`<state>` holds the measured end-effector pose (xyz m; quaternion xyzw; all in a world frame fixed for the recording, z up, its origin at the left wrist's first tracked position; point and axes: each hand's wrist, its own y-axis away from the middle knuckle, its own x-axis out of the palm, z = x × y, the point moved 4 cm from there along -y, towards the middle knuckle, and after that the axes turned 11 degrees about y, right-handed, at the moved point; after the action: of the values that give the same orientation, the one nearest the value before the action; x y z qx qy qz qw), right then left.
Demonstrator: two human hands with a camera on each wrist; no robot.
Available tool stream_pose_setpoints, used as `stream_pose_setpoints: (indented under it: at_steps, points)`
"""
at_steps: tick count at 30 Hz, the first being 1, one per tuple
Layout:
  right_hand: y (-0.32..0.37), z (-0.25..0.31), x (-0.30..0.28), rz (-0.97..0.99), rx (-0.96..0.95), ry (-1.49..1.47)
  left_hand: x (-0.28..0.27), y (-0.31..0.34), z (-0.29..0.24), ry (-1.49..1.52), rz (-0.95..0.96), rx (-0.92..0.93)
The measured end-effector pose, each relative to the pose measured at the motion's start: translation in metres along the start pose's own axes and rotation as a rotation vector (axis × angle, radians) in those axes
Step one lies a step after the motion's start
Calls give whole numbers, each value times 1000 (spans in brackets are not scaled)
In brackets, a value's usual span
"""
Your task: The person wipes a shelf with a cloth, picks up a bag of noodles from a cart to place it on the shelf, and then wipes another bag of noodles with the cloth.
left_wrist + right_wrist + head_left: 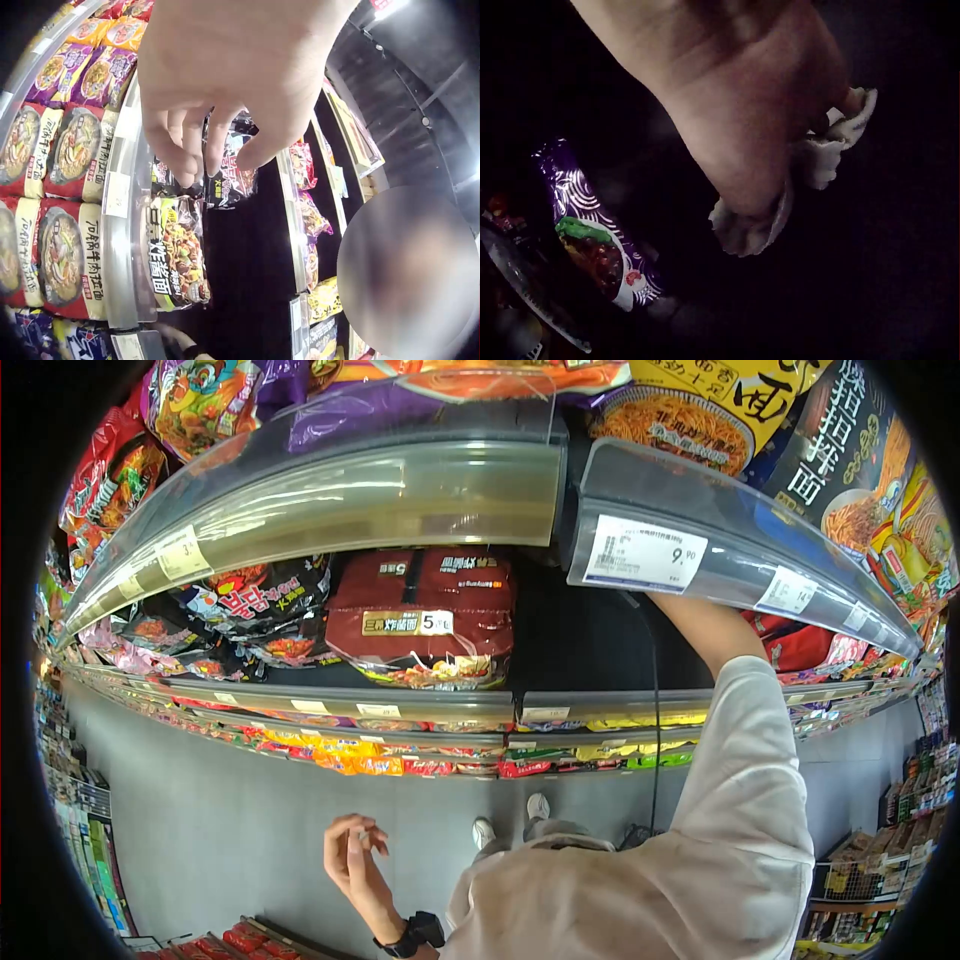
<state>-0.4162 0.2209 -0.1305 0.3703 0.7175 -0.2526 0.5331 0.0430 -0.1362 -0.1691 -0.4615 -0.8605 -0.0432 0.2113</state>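
Observation:
In the right wrist view my right hand [742, 127] holds a crumpled pale cloth [823, 159], which shows on both sides of the hand against the dark shelf surface. A purple noodle packet [592, 232] lies to the left of that hand. In the head view the right forearm [705, 630] reaches under the upper shelf, which hides the hand. My left hand [352, 860] hangs in the air in front of the shelves, fingers loosely bent and holding nothing. In the left wrist view the left hand [225, 82] overlaps black noodle packets [232, 176] behind it.
A dark red five-pack of noodles [420, 625] sits left of the bare black shelf section [580, 635]. Clear plastic guards with price tags [645, 555] line the upper shelf edge above the arm. A black cable [656, 730] hangs down across the lower shelves.

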Motion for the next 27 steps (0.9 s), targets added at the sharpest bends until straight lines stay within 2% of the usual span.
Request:
stream_pose_setpoints:
  at_steps: [1, 6, 11, 18, 19, 20, 23, 27]
  points:
    - [23, -14, 9, -28, 3, -23, -4, 0, 2, 12, -40, 7]
    - [33, -54, 32, -123, 15, -177, -8, -5, 5, 10, -61, -10]
    - [42, -134, 61, -211, 42, -355, 1, -13, 3, -30, 47, -5]
    - [92, -140, 111, -345, 123, -596, 18, -25, 9, -12, 155, -23]
    - [119, -78, 29, 83, 253, 68, 21, -30, 14, 24, 177, -31]
    - [133, -75, 38, 156, 131, -85, 25, -34, 19, 61, 197, -40]
    - [194, -18, -18, 291, 183, -252, 42, -44, 32, 44, 271, -110]
    - [252, 14, -22, 306, 193, -283, 62, -52, 44, 33, 363, -149]
